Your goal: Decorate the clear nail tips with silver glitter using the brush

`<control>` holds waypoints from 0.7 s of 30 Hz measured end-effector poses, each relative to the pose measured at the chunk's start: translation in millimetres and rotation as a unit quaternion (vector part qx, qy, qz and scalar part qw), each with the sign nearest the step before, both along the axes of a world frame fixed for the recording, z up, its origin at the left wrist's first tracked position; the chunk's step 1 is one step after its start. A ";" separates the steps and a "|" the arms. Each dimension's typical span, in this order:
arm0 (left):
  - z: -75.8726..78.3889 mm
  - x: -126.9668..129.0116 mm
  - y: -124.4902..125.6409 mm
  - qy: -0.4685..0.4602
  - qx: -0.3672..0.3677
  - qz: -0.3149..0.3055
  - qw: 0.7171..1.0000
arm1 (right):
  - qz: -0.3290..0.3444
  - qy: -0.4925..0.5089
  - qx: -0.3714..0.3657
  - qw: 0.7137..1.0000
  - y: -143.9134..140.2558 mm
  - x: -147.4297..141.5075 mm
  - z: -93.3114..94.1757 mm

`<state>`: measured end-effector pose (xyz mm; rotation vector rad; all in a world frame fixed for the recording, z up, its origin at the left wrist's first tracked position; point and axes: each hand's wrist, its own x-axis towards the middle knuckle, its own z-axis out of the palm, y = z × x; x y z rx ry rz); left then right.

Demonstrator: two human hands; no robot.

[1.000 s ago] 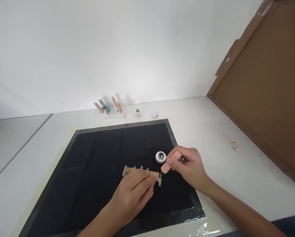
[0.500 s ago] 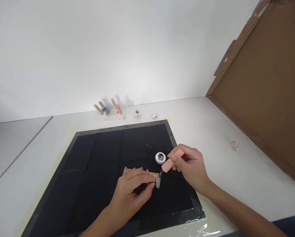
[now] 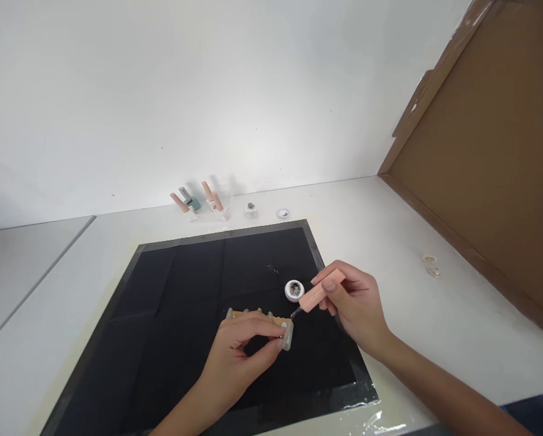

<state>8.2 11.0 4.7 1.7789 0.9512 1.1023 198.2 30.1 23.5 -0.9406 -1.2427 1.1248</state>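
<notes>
Hands working over the black mat [image 3: 176,315]: left hand [image 3: 244,357] is pinching the wooden nail-tip holder [image 3: 260,316], tan, bearing a row of grey nail tips, lying on the mat; right hand [image 3: 353,303] is gripping a peach brush handle [image 3: 321,289], its dark tip [image 3: 295,313] pointing at the end nail tip [image 3: 288,335]. Small white jar [image 3: 294,290] is sitting just beside the brush. No legible writing.

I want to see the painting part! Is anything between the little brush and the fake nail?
Nothing visible is. The right hand holds the pink-handled brush, its dark tip right beside the grey fake nail on the tan wooden strip pinched by the left hand.
</notes>
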 end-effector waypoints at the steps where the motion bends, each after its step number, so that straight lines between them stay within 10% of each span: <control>1: 0.8 0.0 0.0 -0.004 -0.015 0.003 1.000 | -0.008 0.007 -0.001 1.000 0.8 0.7 0.5; 10: 3.5 -1.6 -0.3 -0.089 -0.201 -0.025 0.975 | 0.114 0.051 0.030 0.992 -2.7 -4.7 -4.3; 21: 2.4 -0.6 1.0 -0.149 -0.294 -0.031 0.943 | 0.018 0.031 -0.025 0.999 0.4 -2.9 -2.3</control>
